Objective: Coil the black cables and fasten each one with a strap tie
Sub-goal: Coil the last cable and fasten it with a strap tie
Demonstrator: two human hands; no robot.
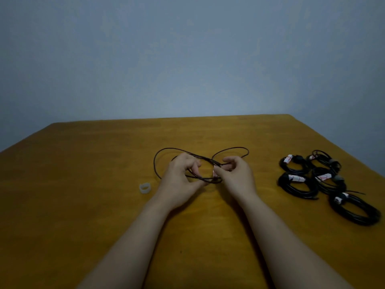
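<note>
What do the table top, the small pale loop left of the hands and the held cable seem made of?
Table top: wood or veneer, amber with slight sheen; faint grain streaks show. Pale loop: whitish, perhaps translucent; soft plastic or fabric strap, too blurred to settle. Cable: thin, dark, matte jacket, probably rubber or plastic; it bends in loose loops.

We note open bench (83,174) to the left, save one white strap tie (145,188); five coiled cables (325,184) crowd the right side.
</note>
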